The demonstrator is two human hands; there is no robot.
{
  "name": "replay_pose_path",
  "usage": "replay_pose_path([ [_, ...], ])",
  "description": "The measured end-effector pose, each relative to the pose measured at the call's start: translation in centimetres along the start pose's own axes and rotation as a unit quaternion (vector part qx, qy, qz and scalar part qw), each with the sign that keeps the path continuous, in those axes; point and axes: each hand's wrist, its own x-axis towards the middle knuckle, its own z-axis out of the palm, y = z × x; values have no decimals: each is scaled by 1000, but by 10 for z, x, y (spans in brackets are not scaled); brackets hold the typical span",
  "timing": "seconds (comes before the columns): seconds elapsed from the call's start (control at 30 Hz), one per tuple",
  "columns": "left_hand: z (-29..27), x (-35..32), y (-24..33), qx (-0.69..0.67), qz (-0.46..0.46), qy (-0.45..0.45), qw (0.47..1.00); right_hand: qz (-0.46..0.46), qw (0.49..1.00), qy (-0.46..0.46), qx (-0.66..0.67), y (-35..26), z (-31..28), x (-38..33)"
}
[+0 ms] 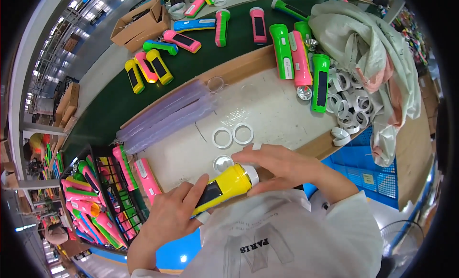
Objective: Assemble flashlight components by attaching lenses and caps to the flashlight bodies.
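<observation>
1. The yellow flashlight (224,188) sits low in the middle of the view, just above the person's white shirt (287,235), with its long axis running from 8 o'clock to 2 o'clock and its head end pointing to 2 o'clock.
2. The left hand (173,212) clasps its dark-panelled body; the right hand (287,169) is cupped closed over the silver-rimmed head.
3. At 12 o'clock from it, two white rings (233,135) and a shiny reflector cup (223,163) lie on the pale worktop (267,106).
4. At 9 o'clock, a black wire crate (114,182) holds pink and green plastic flashlights.
5. At 2 o'clock, a blue plastic bin (368,168) and a heap of white rings (351,106) sit under a crumpled bag (368,48).
</observation>
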Motion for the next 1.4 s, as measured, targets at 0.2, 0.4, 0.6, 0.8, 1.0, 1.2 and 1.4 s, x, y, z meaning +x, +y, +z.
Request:
replay_pose_path([
  [0.2, 26, -1, -9, -224, 122, 26, 967, -194, 975, 112, -3, -19, 38, 2],
  [0.4, 10, 8, 6, -12, -1, 35, 999, 219, 910, 210, 282, -22, 50, 26],
  [0.6, 43, 21, -20, 78, 10, 176, 981, 229, 856, 194, 421, 16, 56, 24],
  [0.8, 38, 50, -1, 250, -15, 149, 956, 339, 825, 226, 390, 38, 42, 46],
  [1.0, 31, 36, -22, -191, 56, 102, 975, 80, 975, 137, 156, 13, 19, 32],
  [1.2, 20, 52, -3, 68, -5, 100, 993, 339, 782, 205, 482, 42, 28, 47],
  [1.4, 36, 48, -20, -44, 22, 183, 982, 187, 919, 155, 312, 25, 16, 49],
])
